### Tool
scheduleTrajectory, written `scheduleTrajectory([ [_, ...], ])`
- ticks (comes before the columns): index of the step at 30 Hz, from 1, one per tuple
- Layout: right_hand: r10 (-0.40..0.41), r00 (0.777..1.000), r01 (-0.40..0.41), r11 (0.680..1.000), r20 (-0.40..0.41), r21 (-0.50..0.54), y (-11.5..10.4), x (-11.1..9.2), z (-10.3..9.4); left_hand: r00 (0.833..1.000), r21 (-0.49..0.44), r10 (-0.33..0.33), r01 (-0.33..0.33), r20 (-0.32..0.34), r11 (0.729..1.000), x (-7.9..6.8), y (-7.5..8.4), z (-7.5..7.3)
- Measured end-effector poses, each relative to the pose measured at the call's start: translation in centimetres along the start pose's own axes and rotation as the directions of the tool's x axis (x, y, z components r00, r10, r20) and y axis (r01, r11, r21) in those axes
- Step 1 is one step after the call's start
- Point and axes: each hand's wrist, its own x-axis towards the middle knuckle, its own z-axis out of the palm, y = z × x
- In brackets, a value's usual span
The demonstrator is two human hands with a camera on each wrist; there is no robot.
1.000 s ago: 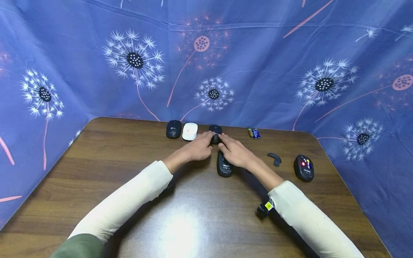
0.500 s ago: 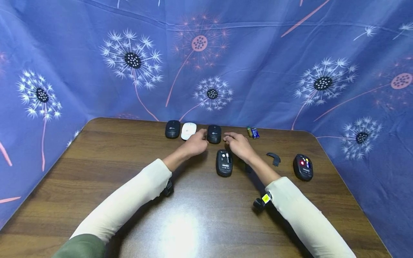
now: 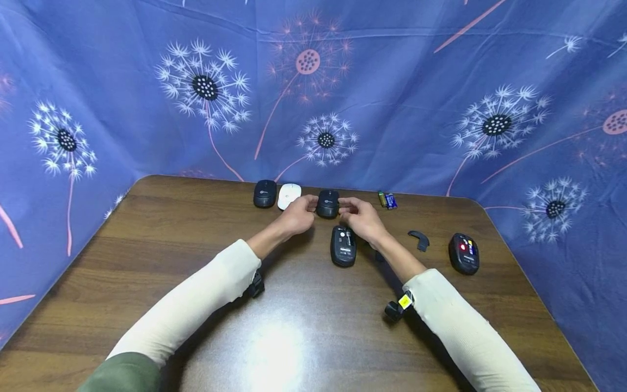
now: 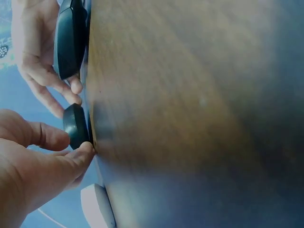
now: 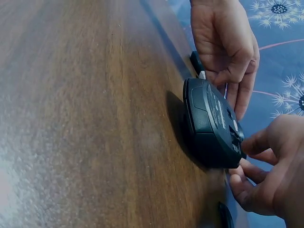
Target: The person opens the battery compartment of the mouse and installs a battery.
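A black computer mouse (image 3: 327,204) sits upright near the table's back edge, between my two hands. My left hand (image 3: 297,216) is at its left side; in the left wrist view the thumb and fingertips are right at the mouse's end. From the other side, my right hand (image 3: 361,219) has its fingertips at the right edge, fingers slightly bent. Closer to me an upside-down black mouse (image 3: 343,247) lies with its battery compartment uncovered; it partly hides the right fingers' work in the right wrist view (image 5: 213,118). A white mouse (image 3: 289,196) stands just left of my left hand.
Another black mouse (image 3: 265,194) is at the back left. Two batteries (image 3: 387,200) lie at the back right. A curved black cover (image 3: 419,240) and an upturned mouse (image 3: 463,254) with a red light lie further right. A patterned blue cloth (image 3: 392,109) hangs behind the table.
Both hands have moved apart from over the middle black mouse to its two sides, uncovering it and the upturned mouse. Over the last half second the right fingertips have come closer to its edge.
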Motion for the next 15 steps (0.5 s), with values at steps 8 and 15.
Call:
scheduleTrajectory([
  [8, -0.099, 0.989, 0.086, 0.99, -0.113, -0.112, -0.27, -0.2, -0.16, 0.998, -0.031, 0.041, -0.042, -0.043, 0.999, -0.1, -0.01, 0.0],
  [15, -0.137, 0.976, 0.111, 0.981, -0.168, -0.157, -0.35, -0.28, -0.22, 0.994, -0.044, 0.091, -0.093, -0.054, 0.995, -0.26, 0.04, -0.02],
])
